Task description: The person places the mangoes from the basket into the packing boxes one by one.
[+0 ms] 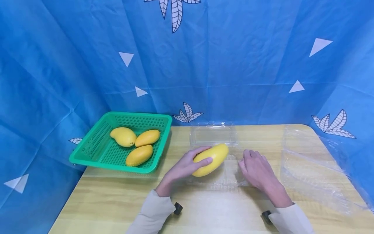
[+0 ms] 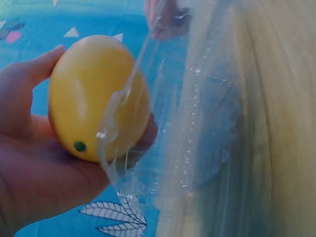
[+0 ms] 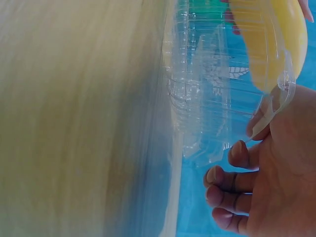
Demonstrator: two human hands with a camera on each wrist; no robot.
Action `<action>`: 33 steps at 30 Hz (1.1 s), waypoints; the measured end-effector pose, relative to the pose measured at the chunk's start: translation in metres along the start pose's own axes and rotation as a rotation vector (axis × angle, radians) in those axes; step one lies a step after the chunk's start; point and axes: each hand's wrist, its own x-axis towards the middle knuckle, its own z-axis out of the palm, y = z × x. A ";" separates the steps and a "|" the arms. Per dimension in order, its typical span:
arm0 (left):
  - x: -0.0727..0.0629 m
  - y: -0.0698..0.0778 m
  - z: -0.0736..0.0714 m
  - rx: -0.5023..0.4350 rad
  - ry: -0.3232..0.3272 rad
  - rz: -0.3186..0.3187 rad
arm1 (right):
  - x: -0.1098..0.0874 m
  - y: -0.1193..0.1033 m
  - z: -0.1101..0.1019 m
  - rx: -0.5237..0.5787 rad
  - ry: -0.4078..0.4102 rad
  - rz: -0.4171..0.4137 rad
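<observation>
My left hand (image 1: 187,164) grips a large yellow mango (image 1: 214,159), thumb on one side and fingers on the other, above a clear plastic clamshell box (image 1: 230,172). In the left wrist view, the mango (image 2: 96,98) shows its end with a small green spot, and the clear plastic covers part of it. My right hand (image 1: 258,170) is at the box's right side with fingers curled. Seen from the right wrist, its thumb and forefinger pinch the rim of the clear box (image 3: 222,94); the thumb is partly behind the plastic. The lid (image 1: 214,135) stands open at the back.
A green basket (image 1: 109,156) at the left of the wooden table holds three more yellow mangoes (image 1: 124,137). More clear plastic boxes (image 1: 315,175) lie along the table's right side. A blue patterned cloth (image 1: 233,65) hangs behind and at both sides.
</observation>
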 end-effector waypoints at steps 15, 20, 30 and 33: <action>0.003 0.002 0.019 0.263 -0.071 0.073 | 0.002 0.002 0.000 0.019 -0.029 0.023; 0.002 0.000 0.020 0.301 -0.081 0.077 | 0.003 0.001 0.000 0.015 -0.029 0.021; 0.001 -0.002 0.021 0.469 -0.128 0.139 | 0.001 -0.001 0.000 0.019 -0.017 0.020; 0.000 -0.001 0.022 0.499 -0.126 0.134 | 0.001 -0.001 0.001 0.019 -0.015 0.021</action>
